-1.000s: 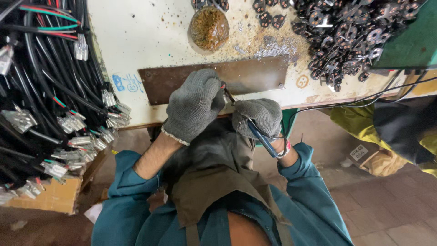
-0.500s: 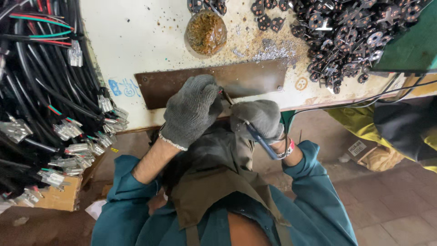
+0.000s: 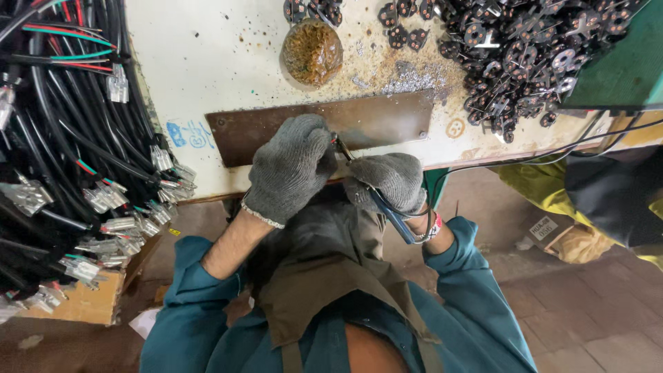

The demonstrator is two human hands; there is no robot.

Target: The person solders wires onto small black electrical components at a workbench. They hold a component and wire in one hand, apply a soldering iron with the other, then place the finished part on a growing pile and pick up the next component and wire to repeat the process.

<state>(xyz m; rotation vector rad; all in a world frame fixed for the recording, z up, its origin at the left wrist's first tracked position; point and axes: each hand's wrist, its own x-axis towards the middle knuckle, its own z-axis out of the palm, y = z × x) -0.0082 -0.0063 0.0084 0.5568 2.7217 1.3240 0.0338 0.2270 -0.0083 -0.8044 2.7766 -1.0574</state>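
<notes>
I see both gloved hands together at the bench's near edge, over the middle of the brown metal plate fixed along that edge.

Right hand: fingers clenched around the blue-handled pliers. Long axis runs diagonal: handles point down and right toward the wrist, nose points up and left toward the left hand. The nose tip shows as a thin dark sliver just at the gap between the gloves, over the plate's near edge.

Left hand: fingers curled shut, touching the pliers' nose. Whatever small piece it pinches is hidden by the glove; can't tell what it is.

Edges and room:
- Bare bench top lies toward the far-left part, behind the left hand. That's the open room.
- Near edge of the bench sits right under the hands; below it only the person's lap and brown apron.
- Right of the right hand, a thin black cable runs along the near edge.

Around:
- Pile of black metal washers fills the far-right corner, spilling toward the plate's right end. Well apart from the hands.
- Round brown gritty lump at the far edge, straight behind the hands, with filings scattered beside it.
- Bundle of black cables with white plug connectors hangs off the left edge, connectors near the left forearm.
- Another person's yellow sleeve at the right, below bench level, apart from the hands.
</notes>
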